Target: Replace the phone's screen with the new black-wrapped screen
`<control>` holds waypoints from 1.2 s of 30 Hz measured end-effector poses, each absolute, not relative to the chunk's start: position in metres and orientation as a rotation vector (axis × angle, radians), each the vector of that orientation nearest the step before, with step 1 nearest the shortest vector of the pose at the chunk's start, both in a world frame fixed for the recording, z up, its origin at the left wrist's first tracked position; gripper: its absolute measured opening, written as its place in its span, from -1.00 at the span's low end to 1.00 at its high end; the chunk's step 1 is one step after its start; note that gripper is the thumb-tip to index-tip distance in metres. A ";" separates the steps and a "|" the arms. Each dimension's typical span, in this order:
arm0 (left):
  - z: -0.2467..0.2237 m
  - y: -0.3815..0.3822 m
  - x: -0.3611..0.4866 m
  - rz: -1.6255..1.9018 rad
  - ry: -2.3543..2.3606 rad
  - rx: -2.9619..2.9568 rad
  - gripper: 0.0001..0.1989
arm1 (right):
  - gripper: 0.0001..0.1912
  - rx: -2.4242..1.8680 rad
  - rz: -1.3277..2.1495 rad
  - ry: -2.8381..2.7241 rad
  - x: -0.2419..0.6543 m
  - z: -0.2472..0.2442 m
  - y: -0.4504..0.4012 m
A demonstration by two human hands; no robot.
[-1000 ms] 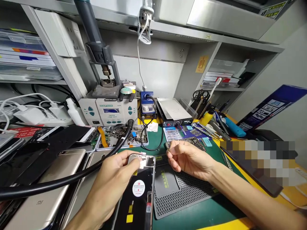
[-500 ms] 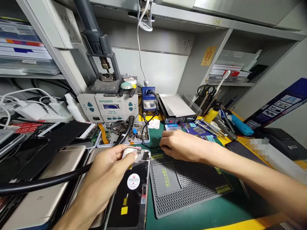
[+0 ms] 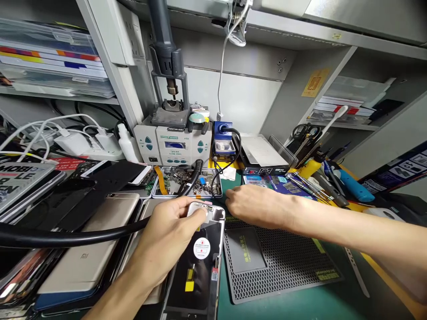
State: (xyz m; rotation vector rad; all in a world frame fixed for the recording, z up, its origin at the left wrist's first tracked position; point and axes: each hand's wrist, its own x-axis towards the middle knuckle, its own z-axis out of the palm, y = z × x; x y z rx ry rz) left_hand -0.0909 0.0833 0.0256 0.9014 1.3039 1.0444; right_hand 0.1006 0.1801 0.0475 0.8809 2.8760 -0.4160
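Note:
My left hand (image 3: 175,235) grips an opened phone's screen frame (image 3: 196,235), its thumb on the silvery top end. A black sheet inside the frame carries a round white sticker (image 3: 202,248) and yellow patches. Just right of the frame's top end is my right hand (image 3: 247,202), held above the far edge of a grey perforated mat (image 3: 276,262). Its fingers are curled in, and whatever they hold, if anything, is hidden behind the knuckles.
Stacked phones (image 3: 88,249) lie at left, crossed by a thick black hose (image 3: 100,238). A tray of circuit boards (image 3: 176,182) sits before the hot air station (image 3: 173,144). Farther right stand a flat heating plate (image 3: 262,153) and assorted tools (image 3: 310,186). A metal strip (image 3: 356,273) lies near the front.
The view has turned left, so the scene has shifted right in the picture. My left hand keeps its hold on the phone frame. My right hand is slightly nearer to the frame, fingers still curled.

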 end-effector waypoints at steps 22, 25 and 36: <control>0.023 0.077 -0.077 0.941 1.128 0.930 -0.79 | -0.77 1.658 -2.847 1.627 0.133 0.027 0.132; 0.021 0.078 -0.077 0.917 1.158 0.941 -0.80 | -0.79 1.706 -2.845 1.568 0.137 0.024 0.127; 0.042 0.084 -0.097 1.009 1.309 0.753 -0.77 | -0.86 1.758 -1.513 2.483 0.163 0.038 0.113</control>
